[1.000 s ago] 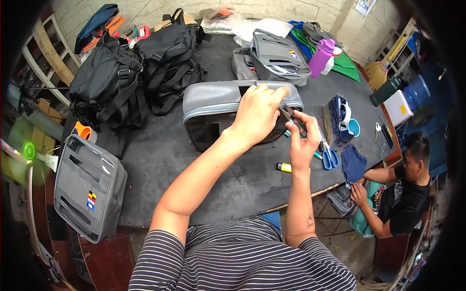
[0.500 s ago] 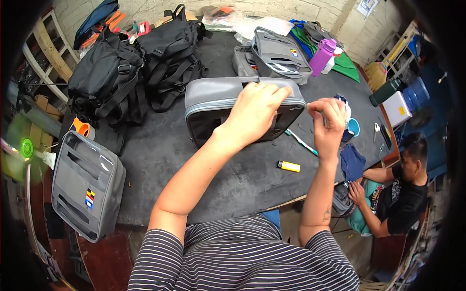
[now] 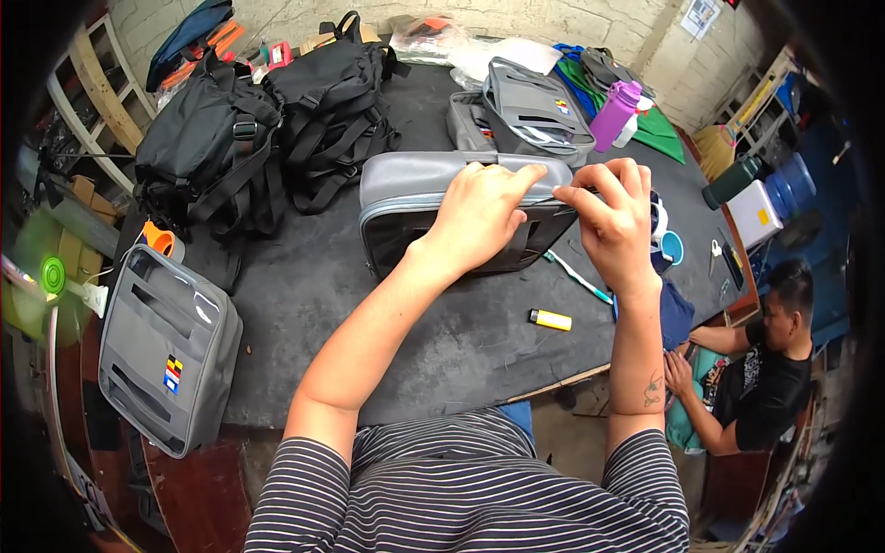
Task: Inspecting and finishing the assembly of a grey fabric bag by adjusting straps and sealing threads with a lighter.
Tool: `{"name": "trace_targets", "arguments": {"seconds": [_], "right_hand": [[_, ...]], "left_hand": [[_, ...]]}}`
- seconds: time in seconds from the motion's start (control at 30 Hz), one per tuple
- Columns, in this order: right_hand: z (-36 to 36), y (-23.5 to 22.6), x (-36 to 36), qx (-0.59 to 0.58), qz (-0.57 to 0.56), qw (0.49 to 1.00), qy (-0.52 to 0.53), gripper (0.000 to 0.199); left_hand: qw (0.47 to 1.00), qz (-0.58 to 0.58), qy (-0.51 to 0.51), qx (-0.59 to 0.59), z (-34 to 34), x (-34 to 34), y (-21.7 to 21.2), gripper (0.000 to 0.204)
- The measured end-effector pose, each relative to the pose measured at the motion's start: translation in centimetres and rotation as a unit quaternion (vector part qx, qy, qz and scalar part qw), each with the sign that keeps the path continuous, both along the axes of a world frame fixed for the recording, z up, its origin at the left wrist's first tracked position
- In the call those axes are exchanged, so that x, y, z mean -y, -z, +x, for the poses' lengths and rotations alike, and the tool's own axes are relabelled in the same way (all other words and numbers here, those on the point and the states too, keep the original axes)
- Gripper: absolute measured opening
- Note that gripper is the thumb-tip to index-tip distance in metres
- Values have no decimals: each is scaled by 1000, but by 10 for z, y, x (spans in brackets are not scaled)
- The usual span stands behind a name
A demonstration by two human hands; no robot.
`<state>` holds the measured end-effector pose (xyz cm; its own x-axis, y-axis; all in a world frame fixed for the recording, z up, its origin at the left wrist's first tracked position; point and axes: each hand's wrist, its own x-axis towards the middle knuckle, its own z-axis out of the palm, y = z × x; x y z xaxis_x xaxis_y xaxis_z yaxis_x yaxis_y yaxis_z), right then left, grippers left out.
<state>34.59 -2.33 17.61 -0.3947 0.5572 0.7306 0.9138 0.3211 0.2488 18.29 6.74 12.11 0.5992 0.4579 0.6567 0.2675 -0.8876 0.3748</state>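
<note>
A: From the head camera, what are the hands doing?

B: The left hand (image 3: 479, 217) is lying flat over the top front of the grey bag (image 3: 406, 198), its fingers (image 3: 516, 177) spread loose and pressing along the upper edge, not clenching anything. The right hand (image 3: 613, 226) is pinching something thin at the bag's right upper corner, thumb and forefinger closed together; I cannot tell whether it is a zip pull or a thread.

A: And where is the bag sitting?

B: It is standing upright on the dark table (image 3: 304, 304), directly under both sets of fingertips.

A: Anything near the fingers?

B: A yellow lighter (image 3: 550, 320) is lying just below the right wrist, and a teal-handled tool (image 3: 576, 275) is resting between it and the bag. Black backpacks (image 3: 267, 129) are sitting well beyond the left fingers
</note>
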Motion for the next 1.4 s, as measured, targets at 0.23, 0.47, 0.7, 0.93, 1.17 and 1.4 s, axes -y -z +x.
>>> {"name": "trace_targets", "arguments": {"seconds": [0.23, 0.47, 0.7, 0.93, 1.17, 1.4], "right_hand": [[1, 2, -1, 24, -15, 1000, 1, 24], [28, -9, 10, 28, 9, 999, 38, 20], [95, 120, 53, -552, 20, 832, 45, 9], [68, 202, 59, -673, 48, 737, 53, 8], [0, 84, 51, -680, -76, 728, -29, 26], [2, 49, 55, -624, -117, 762, 126, 16]], "left_hand": [[1000, 1, -3, -5, 0, 1, -2, 51], [999, -10, -11, -33, -5, 2, -5, 47], [919, 187, -178, 297, -86, 13, -19, 19], [923, 30, -253, 288, -129, 23, 19, 19], [984, -26, -172, 27, -89, 13, 16, 47], [967, 12, -252, 41, -62, 50, 14, 37]]}}
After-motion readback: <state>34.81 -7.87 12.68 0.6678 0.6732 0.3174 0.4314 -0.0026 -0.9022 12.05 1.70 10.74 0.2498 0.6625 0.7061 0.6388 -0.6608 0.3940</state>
